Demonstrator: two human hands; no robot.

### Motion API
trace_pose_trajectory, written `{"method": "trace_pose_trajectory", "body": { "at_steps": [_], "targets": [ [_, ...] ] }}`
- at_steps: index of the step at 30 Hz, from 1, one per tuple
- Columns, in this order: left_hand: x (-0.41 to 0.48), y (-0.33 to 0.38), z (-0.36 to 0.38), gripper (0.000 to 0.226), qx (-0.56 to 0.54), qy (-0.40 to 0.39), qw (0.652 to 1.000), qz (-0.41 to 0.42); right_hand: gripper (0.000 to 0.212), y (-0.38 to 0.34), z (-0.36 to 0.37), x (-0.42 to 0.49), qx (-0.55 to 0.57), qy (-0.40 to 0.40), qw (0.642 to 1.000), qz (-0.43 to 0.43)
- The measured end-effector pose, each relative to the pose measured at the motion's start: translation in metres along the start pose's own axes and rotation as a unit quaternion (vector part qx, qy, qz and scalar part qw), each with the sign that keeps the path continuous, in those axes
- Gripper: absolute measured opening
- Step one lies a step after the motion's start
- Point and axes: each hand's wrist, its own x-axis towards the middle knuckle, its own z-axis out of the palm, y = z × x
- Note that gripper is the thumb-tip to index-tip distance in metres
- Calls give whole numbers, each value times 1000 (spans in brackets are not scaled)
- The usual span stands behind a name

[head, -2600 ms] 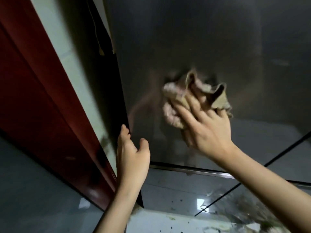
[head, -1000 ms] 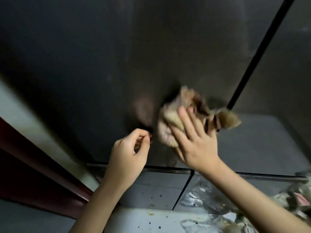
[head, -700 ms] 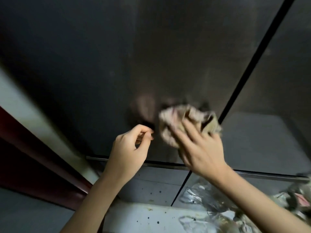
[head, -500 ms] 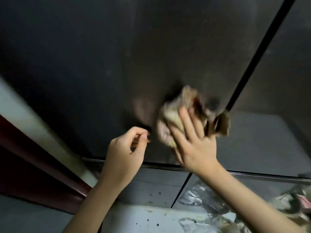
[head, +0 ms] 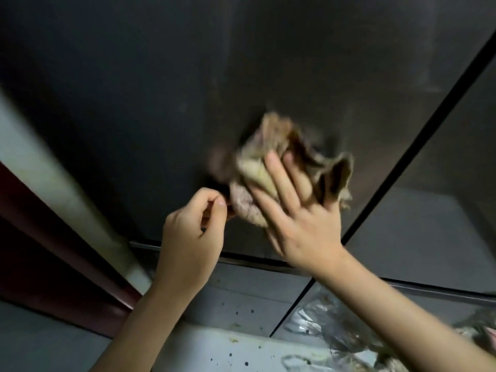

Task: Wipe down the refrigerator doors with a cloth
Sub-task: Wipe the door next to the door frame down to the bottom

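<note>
Cloth (head: 256,169) under flat right hand (head: 303,224)

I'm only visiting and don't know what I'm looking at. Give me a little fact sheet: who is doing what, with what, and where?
Activity: wiping a dark refrigerator door
Tool: crumpled brownish cloth, blurred
Right hand: straight fingers pressing the cloth to the door
Left hand: fingers curled, beside the cloth, nothing seen in it
Door gap: to the right of the cloth
Floor: crumpled clear plastic, lower right
</note>
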Motion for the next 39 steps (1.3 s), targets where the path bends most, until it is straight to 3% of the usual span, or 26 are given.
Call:
{"method": "trace_pose_trajectory", "body": {
  "at_steps": [3,5,7,13,15,18,20,22,26,28,30,32,34,35,37,39],
  "targets": [
    [-2,-5,-5,29,-5,5,1000,2,54,-11,23,-63,21,-139,987,-77],
    [-2,-10,-9,32,-3,4,1000,1,58,-11,21,-74,48,-223,972,-62],
    [-3,-14,-14,31,-3,10,1000,-3,61,-10,10,-54,46,-205,976,-63],
    [-1,-24,-24,25,-9,43,999,-23,55,-14,-18,57,-11,34,999,17],
    [0,-30,-29,24,-10,49,998,-25,51,-23,1,37,-13,20,1000,-16],
    [0,-33,-33,31,3,45,999,-13,56,-32,30,-29,10,-130,987,-98],
    [1,-39,-41,33,3,47,999,-5,59,-36,33,-40,29,-206,973,-97],
    [4,-46,-47,28,-1,50,999,-1,64,-41,25,-19,34,-186,979,-82],
    [10,-56,-58,21,-12,52,999,4,56,-55,6,70,3,28,999,42],
    [13,-60,-63,24,-8,50,999,9,49,-63,15,78,-20,70,996,47],
    [14,-66,-67,22,-10,53,999,6,50,-69,36,46,-36,19,999,-21],
    [16,-71,-73,21,-8,52,999,9,53,-74,55,-2,-29,-91,990,-101],
    [20,-75,-81,19,3,44,999,16,57,-76,58,-23,-4,-197,974,-108],
    [22,-77,-84,18,10,41,999,19,58,-76,57,-20,5,-214,972,-102],
    [26,-79,-91,16,14,41,999,18,60,-80,46,7,0,-178,979,-97],
    [29,-80,-95,17,2,49,999,14,60,-85,35,52,-3,-91,994,-64]
  ]
}}
